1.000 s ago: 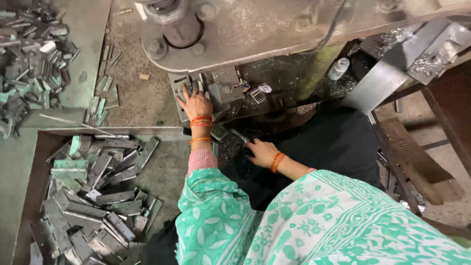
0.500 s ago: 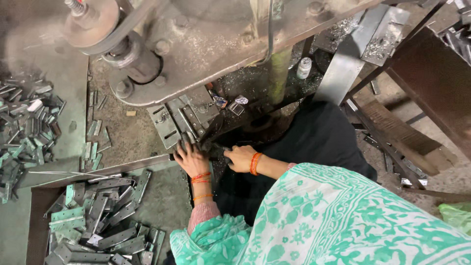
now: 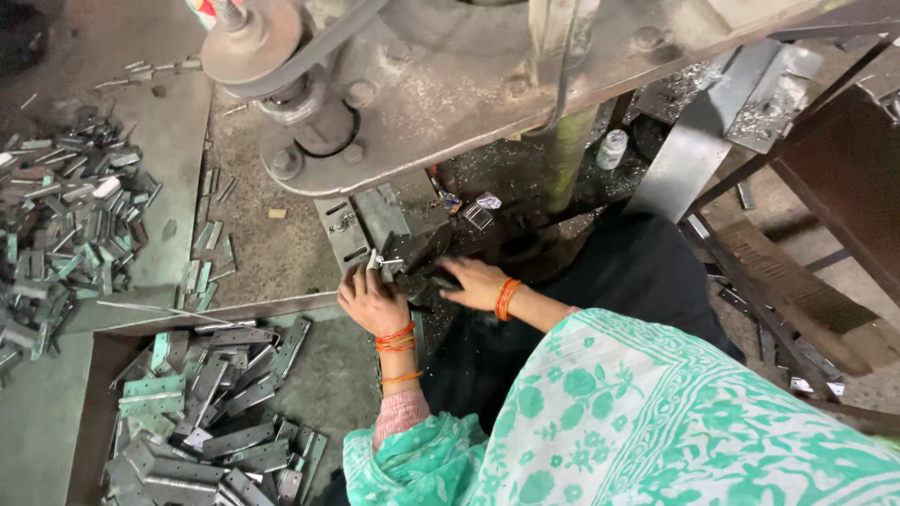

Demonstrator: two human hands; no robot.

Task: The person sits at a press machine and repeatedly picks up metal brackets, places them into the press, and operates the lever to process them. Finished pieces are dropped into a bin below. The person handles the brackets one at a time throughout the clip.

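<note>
Press machine (image 3: 450, 112): overhangs the far side, little open room beneath. Tray of metal plates (image 3: 211, 412): near left, unshifted. Left hand (image 3: 373, 302): grip pinching small metal piece (image 3: 386, 262) at the die, moved up since earlier. Right hand (image 3: 473, 281): grip state cannot tell.

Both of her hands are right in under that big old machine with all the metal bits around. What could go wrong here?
Fingers could get crushed: the left hand and right hand sit together on a small dark part under the heavy machine. The loose sleeve and the bangles might catch near the belt and wheel. The metal strips piled beside her likely have sharp edges.
</note>
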